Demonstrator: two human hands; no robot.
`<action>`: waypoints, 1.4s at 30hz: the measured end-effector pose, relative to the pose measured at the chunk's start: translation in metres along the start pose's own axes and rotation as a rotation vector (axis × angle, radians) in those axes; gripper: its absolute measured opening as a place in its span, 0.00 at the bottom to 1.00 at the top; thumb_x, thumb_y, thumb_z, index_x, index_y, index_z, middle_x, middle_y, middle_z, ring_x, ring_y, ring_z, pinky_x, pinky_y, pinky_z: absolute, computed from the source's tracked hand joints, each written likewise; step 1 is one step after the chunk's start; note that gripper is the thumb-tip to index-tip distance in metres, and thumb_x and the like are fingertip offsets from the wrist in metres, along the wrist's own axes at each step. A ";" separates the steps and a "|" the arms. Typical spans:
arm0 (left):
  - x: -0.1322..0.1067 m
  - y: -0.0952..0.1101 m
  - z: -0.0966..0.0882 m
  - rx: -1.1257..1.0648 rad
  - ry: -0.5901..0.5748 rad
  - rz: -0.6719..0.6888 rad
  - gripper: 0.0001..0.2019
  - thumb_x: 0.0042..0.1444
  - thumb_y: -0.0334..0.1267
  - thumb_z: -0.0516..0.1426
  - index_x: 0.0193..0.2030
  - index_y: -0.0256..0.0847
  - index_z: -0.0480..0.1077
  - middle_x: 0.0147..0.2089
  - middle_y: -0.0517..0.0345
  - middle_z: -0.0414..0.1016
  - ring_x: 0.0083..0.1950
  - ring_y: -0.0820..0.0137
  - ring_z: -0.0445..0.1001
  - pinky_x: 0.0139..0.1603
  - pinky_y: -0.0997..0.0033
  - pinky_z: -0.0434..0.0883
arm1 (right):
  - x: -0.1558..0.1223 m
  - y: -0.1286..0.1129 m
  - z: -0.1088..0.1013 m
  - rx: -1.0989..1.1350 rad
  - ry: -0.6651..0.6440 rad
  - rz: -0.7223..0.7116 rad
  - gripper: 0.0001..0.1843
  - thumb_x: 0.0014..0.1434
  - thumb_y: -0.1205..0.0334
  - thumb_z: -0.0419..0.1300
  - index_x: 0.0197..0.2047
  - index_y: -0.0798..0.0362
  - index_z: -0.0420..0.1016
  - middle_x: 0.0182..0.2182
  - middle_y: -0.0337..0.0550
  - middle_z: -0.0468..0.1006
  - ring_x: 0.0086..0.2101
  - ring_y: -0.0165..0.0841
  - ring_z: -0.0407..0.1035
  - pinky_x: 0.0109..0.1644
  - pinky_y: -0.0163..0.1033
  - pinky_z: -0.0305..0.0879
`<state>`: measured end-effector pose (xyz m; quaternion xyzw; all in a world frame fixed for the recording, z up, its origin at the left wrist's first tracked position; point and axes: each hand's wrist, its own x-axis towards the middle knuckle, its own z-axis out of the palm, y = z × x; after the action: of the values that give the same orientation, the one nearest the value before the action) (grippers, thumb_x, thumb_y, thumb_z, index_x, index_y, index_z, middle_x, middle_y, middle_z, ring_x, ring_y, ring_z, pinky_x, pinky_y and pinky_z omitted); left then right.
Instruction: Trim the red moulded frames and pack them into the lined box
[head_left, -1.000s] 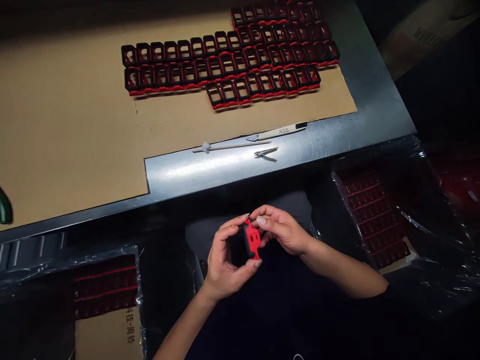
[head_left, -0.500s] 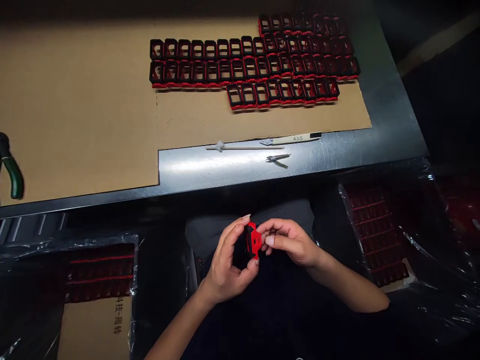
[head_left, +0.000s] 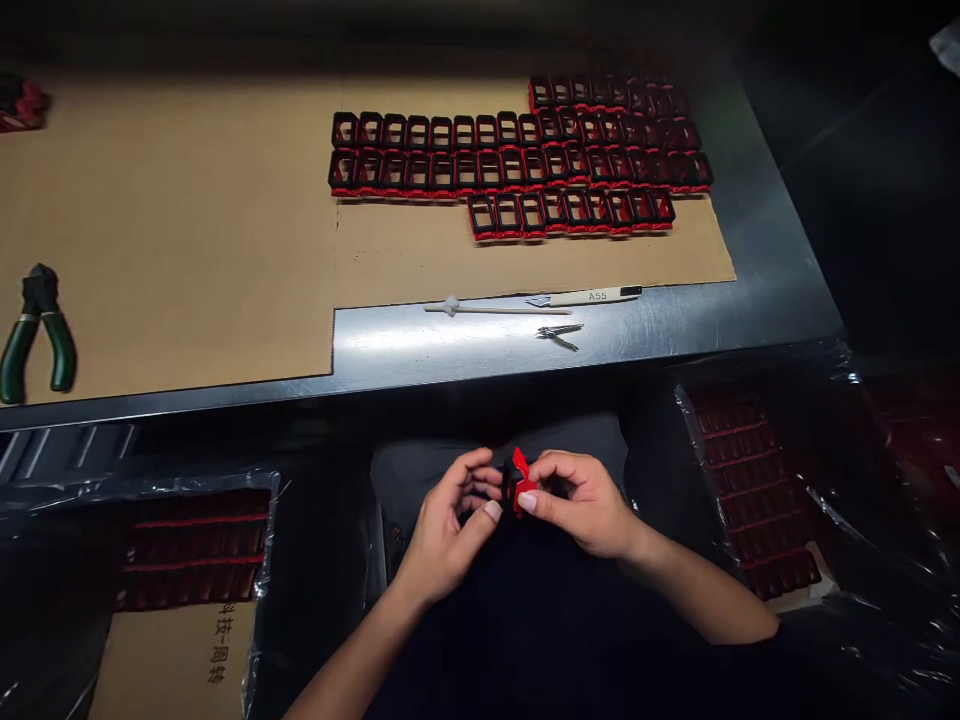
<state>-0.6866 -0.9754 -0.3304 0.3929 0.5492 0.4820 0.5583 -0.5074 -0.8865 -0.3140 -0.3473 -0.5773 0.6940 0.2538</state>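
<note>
Red part (head_left: 521, 482) turned edge-on | right hand (head_left: 581, 505) pinching it | left hand (head_left: 450, 520) half-open | cardboard (head_left: 187, 250) on steel bench (head_left: 450, 345)

In front of the counter (head_left: 390, 345), the left hand (head_left: 450, 520) and right hand (head_left: 581, 505) have room between the left stack (head_left: 195, 550) and right stack (head_left: 750, 480), while forward reach meets the swab (head_left: 495, 310), tweezers (head_left: 559, 335), knife (head_left: 592, 296), then frames (head_left: 517, 150).

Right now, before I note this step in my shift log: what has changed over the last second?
The red-and-black plastic part has turned edge-on and is pinched by the right hand, while the left hand has drawn back leftward, its fingers beside the part. The rows of frames on the cardboard stayed as they were.
</note>
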 end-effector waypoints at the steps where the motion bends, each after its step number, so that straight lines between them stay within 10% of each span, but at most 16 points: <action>1: -0.001 0.005 0.000 -0.020 -0.031 -0.083 0.21 0.62 0.46 0.57 0.59 0.38 0.64 0.44 0.49 0.74 0.42 0.67 0.75 0.41 0.67 0.76 | 0.000 0.000 0.000 -0.056 0.006 -0.072 0.06 0.60 0.59 0.68 0.36 0.53 0.79 0.29 0.40 0.76 0.29 0.28 0.69 0.34 0.33 0.66; 7: -0.004 0.036 0.006 0.075 -0.048 -0.216 0.23 0.54 0.43 0.59 0.56 0.38 0.64 0.46 0.51 0.73 0.43 0.67 0.74 0.43 0.65 0.76 | 0.000 0.002 0.005 -0.185 0.002 -0.390 0.05 0.62 0.68 0.66 0.42 0.52 0.80 0.35 0.42 0.79 0.35 0.29 0.75 0.40 0.33 0.72; 17: -0.002 0.028 0.014 0.345 0.146 0.070 0.27 0.51 0.40 0.63 0.58 0.42 0.63 0.50 0.52 0.73 0.45 0.67 0.77 0.41 0.66 0.79 | 0.003 0.006 0.007 -0.400 0.062 -0.557 0.11 0.61 0.73 0.62 0.44 0.51 0.80 0.41 0.45 0.80 0.40 0.31 0.76 0.45 0.35 0.75; 23: -0.002 0.023 0.015 0.444 0.204 0.320 0.30 0.52 0.30 0.61 0.62 0.46 0.60 0.58 0.50 0.66 0.52 0.67 0.75 0.43 0.71 0.81 | 0.001 -0.001 0.005 -0.243 0.092 -0.380 0.15 0.62 0.75 0.58 0.46 0.50 0.80 0.43 0.44 0.80 0.45 0.32 0.75 0.52 0.39 0.73; 42: -0.001 0.011 0.012 0.514 0.105 0.433 0.35 0.58 0.25 0.56 0.70 0.51 0.54 0.66 0.45 0.60 0.66 0.63 0.66 0.56 0.63 0.78 | -0.003 0.001 0.004 0.342 0.015 0.132 0.11 0.60 0.56 0.68 0.41 0.55 0.78 0.34 0.41 0.80 0.32 0.27 0.74 0.39 0.32 0.73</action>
<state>-0.6760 -0.9731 -0.3189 0.6030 0.5845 0.4546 0.2969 -0.5083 -0.8917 -0.3144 -0.3413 -0.4251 0.7945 0.2674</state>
